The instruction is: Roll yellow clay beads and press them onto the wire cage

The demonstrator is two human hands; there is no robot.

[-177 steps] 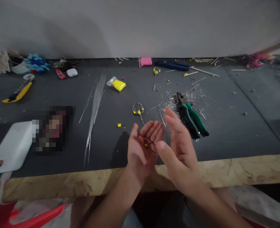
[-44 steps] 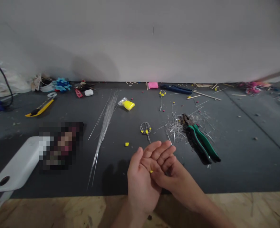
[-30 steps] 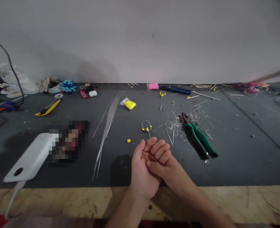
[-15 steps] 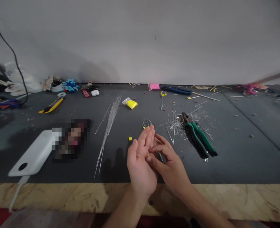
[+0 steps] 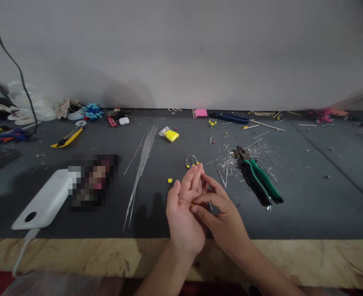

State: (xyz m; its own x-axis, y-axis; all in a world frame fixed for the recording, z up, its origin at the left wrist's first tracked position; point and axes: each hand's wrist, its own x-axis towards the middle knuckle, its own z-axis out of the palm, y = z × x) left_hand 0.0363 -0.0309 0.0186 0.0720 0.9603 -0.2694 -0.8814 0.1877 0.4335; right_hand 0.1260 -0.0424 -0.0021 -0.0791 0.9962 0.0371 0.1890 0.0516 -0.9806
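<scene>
My left hand [image 5: 184, 213] is held palm up over the table's front edge, fingers stretched out. A tiny yellow bit [image 5: 192, 204] lies on the palm. My right hand [image 5: 223, 216] rests against that palm, thumb and forefinger pinched on the yellow bit. Just beyond the fingertips lies a small wire cage with yellow beads [image 5: 191, 161]. Another yellow crumb [image 5: 169, 180] sits on the mat to the left.
Green-handled pliers [image 5: 257, 181] lie right among cut wire scraps [image 5: 227, 164]. A bundle of thin wires [image 5: 141, 160], a yellow clay packet [image 5: 171, 135], pink clay [image 5: 201, 112], a yellow utility knife [image 5: 66, 138] and a white power bank [image 5: 42, 204] lie on the dark mat.
My left hand uncurled from clasped to flat. My right hand's fingers moved from under the left hand's fingers to pinch at the palm. The view dropped slightly.
</scene>
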